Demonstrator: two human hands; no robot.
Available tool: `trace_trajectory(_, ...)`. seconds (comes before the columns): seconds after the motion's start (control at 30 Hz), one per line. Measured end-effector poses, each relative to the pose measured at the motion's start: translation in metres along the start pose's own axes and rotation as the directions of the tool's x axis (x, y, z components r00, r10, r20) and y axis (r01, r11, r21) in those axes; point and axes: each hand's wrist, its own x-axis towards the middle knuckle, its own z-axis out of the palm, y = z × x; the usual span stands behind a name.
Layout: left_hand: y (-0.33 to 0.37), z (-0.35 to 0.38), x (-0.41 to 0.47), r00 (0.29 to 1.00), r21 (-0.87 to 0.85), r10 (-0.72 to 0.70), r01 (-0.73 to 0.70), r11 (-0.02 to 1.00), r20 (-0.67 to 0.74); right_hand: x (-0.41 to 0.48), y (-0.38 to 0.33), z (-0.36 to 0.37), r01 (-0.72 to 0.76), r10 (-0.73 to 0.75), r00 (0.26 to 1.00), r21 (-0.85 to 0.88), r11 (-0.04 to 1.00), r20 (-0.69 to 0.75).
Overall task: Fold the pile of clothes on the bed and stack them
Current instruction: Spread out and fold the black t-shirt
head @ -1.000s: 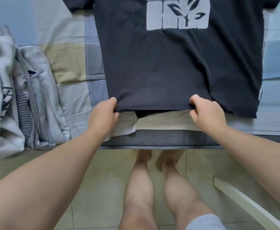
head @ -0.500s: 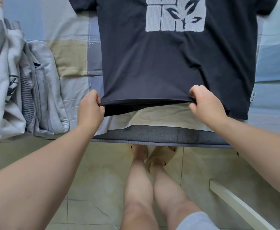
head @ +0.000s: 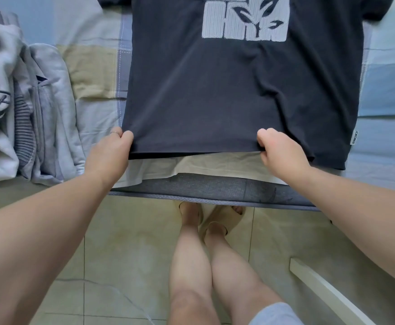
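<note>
A dark navy T-shirt [head: 227, 90] with a pale leaf print lies spread flat on the bed, its hem toward me at the bed's near edge. My left hand [head: 108, 156] grips the hem at its left corner, and my right hand [head: 282, 152] grips the hem further right. The hem is lifted slightly off the sheet between them. A pile of grey and white clothes [head: 23, 113] lies on the bed at the left.
The bed carries a blue, beige and grey patchwork sheet [head: 93, 66], with a dark mattress edge [head: 215, 188] below the hem. My bare legs stand on a tiled floor [head: 121, 254]. A white bar [head: 328, 289] crosses the floor at lower right.
Both hands have lifted the shirt's hem and carried it away from the bed's edge, and the left hand has moved outward to the hem's left corner.
</note>
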Motion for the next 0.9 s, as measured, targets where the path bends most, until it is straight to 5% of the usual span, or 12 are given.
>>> trace_trajectory(0.13,0.005,0.014,0.002,0.997,0.111,0.07,-0.073,0.991,0.028,0.002,-0.002,0.008,-0.04,0.04,0.998,0.007,0.999,0.052)
trace_trajectory(0.37,0.026,0.018,-0.007,0.939,0.269,-0.165,0.081,0.96,0.303,-0.003,-0.008,0.005,-0.058,0.045,0.921,0.023,0.998,0.388)
trace_trajectory(0.57,0.038,-0.036,-0.001,0.958,0.031,-0.082,0.077,0.997,0.276,0.001,-0.031,-0.056,-0.04,0.008,0.955,0.102,0.994,0.297)
trace_trajectory(0.7,0.027,-0.091,0.046,0.969,-0.15,-0.163,0.192,0.97,0.188,0.037,-0.054,-0.114,-0.042,0.012,0.987,0.191,0.981,0.158)
trace_trajectory(0.9,-0.014,-0.128,0.155,0.911,-0.583,-0.36,0.408,0.703,0.203,0.131,-0.098,-0.146,-0.104,0.089,0.994,0.282,0.954,0.064)
